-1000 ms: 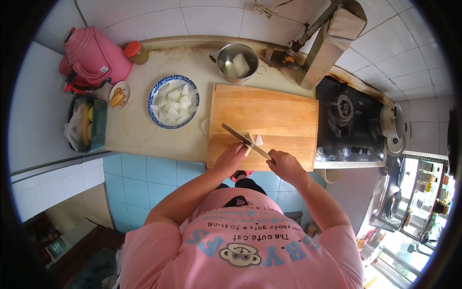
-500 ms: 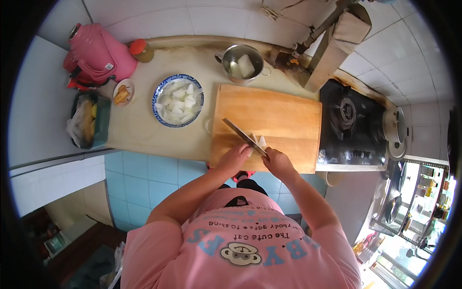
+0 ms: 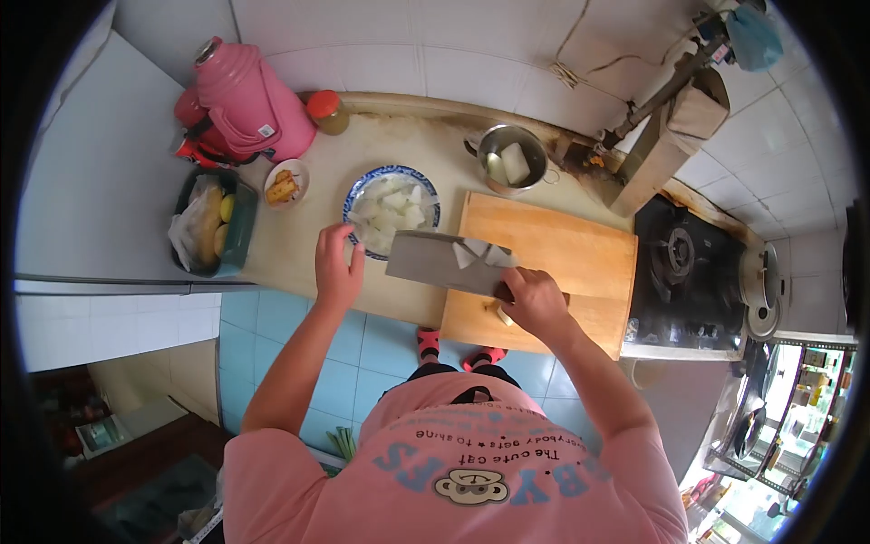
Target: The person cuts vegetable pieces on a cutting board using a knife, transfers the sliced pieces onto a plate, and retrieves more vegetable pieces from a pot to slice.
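Note:
My right hand grips the handle of a cleaver, whose broad blade lies flat, its tip close to the front edge of a blue-rimmed bowl. White cut pieces rest on the blade. Fingers apart and holding nothing, my left hand is at the bowl's lower left edge. Several pale white chunks fill the bowl. Under my right hand, a small pale piece sits on the wooden cutting board.
A metal pot with white chunks stands behind the board. At left are a pink thermos, a red-lidded jar, a small dish and a green basket. A black gas stove is at right.
The cleaver has turned flat and moved left with white pieces on it. My left hand has left the board for the bowl's side and opened. The view has shifted.

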